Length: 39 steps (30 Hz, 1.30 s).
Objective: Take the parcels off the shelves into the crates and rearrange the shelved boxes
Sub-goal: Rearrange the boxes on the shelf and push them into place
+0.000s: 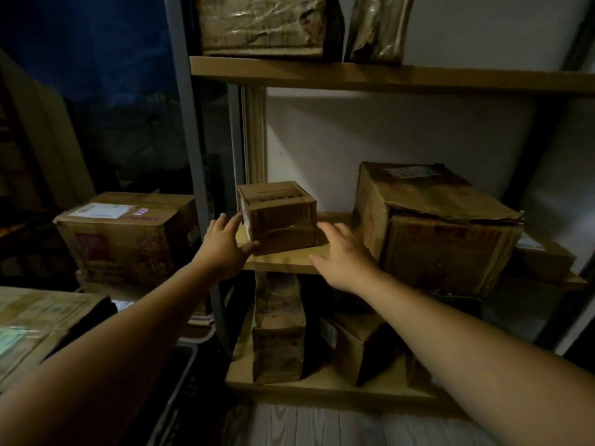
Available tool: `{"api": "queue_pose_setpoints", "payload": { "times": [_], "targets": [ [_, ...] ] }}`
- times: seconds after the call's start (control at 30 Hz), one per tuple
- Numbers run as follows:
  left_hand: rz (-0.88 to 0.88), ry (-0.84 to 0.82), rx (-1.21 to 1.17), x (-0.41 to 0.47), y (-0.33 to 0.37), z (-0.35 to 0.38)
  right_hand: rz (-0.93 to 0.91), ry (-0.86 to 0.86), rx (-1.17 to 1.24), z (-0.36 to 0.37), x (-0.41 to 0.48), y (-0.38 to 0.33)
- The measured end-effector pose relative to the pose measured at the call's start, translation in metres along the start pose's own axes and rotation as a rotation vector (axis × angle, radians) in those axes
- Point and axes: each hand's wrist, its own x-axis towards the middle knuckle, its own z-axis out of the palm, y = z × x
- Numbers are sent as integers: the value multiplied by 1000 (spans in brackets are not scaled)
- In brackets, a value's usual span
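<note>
A small cardboard box (278,217) stands on the middle shelf (289,260) at its left end. My left hand (223,244) lies against the box's left side, thumb at its lower front corner, fingers straight along the side. My right hand (343,254) hovers just right of the box over the shelf board, fingers spread and relaxed, holding nothing. A large worn cardboard box (431,230) sits to the right on the same shelf.
Taped boxes (262,24) fill the upper shelf. Several cartons (278,329) stand on the lower shelf. A labelled carton (128,236) rests to the left beyond the metal upright (190,123). A dark crate (183,381) is at the lower left, next to a flat parcel (35,323).
</note>
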Motion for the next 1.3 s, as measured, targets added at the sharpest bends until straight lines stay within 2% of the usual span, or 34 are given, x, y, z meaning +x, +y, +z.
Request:
{"api": "queue_pose_setpoints", "payload": {
  "times": [0.1, 0.23, 0.33, 0.4, 0.5, 0.6, 0.77, 0.9, 1.03, 1.1, 1.23, 1.3],
  "targets": [
    [12, -21, -59, 8, -2, -6, 152, -24, 76, 6, 17, -5],
    [23, -63, -129, 30, 4, -2, 258, -22, 170, 12, 40, -6],
    [35, -93, -350, 46, 6, 9, 293, -35, 261, 19, 62, -5],
    [-45, -85, -500, 59, 7, 17, 321, -32, 330, 24, 84, -5],
    [-242, -76, -493, 75, 4, 30, 371, -66, 443, 34, 113, -3],
    [-239, -163, -497, 81, -2, 41, 381, -106, 540, 43, 126, 0],
    [-193, -87, -494, 82, -9, 50, 386, -87, 595, 55, 124, 5],
    [-175, -117, -696, 69, -9, 43, 399, 0, 630, 51, 108, 9],
    [-161, -112, -869, 51, 4, 25, 303, 85, 773, 40, 84, 3],
    [-109, -64, -878, 41, 13, 17, 288, 78, 757, 39, 76, 0],
    [-94, 37, -863, 21, 26, 2, 323, 96, 454, 32, 62, -4],
    [-94, 75, -820, 14, 29, -4, 291, 66, 409, 24, 52, -14]
  ]
}}
